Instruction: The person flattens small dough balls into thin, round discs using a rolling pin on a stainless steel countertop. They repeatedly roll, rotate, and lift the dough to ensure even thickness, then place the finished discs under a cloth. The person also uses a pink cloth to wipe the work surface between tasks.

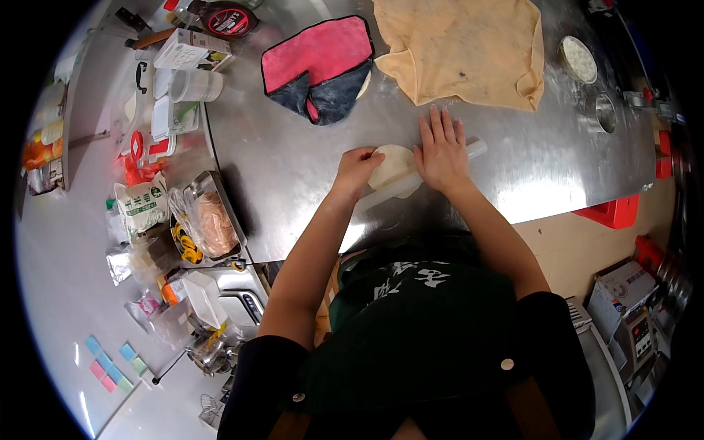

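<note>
My left hand (358,169) pinches the left edge of a round, pale dough wrapper (391,159) between thumb and fingers. A white rolling pin (388,192) lies slantwise across the near part of the dough. My right hand (444,151) rests flat on the pin, palm down with the fingers stretched forward, and hides its middle. The pin's far end shows to the right of that hand. Both hands are over the stainless steel table (308,209).
Ahead lie a pink and dark-grey cloth (319,52), with a pale edge showing beneath it, and a tan cloth (462,49). A bowl of white flour-like powder (578,59) and a metal ring (605,113) stand right. Left are a metal tray (242,234) with wrapped brown food (215,224) and a plastic tub (195,85).
</note>
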### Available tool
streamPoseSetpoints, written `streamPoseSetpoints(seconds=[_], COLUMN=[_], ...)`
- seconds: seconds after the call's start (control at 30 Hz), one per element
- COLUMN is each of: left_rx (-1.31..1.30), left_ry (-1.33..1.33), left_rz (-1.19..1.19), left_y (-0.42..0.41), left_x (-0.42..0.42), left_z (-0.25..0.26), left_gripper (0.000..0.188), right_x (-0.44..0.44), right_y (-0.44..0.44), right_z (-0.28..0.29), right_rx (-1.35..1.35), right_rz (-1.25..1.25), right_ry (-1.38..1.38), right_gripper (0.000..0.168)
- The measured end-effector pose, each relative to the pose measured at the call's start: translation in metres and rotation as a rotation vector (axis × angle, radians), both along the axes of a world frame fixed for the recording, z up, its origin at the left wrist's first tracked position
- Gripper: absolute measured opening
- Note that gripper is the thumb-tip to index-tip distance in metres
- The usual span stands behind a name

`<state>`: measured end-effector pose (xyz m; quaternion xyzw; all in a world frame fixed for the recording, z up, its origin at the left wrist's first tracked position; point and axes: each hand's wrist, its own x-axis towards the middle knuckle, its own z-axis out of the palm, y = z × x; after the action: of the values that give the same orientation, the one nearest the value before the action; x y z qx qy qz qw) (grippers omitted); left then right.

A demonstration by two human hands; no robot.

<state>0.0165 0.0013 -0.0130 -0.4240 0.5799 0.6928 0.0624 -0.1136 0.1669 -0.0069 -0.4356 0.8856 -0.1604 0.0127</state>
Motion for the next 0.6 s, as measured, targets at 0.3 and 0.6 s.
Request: streamPoseSetpoints(seconds=[0.3,0.6], left_rx=[-0.376,-0.761], left_ry=[-0.084,0.021], left_rz=[-0.510,-0.630], left_y=[-0.008,0.026], left_x=[-0.027,-0.023], left_z=[0.013,0.071], left_gripper=[0.029,0.022], right_x=[-0.008,0.025], right_y=[-0.015,0.097], right_z=[-0.001,-0.001], right_rx=[-0.017,-0.053], right_rz=[0.007,0.304], right_ry=[-0.016,-0.135], right_gripper=[0.062,0.051])
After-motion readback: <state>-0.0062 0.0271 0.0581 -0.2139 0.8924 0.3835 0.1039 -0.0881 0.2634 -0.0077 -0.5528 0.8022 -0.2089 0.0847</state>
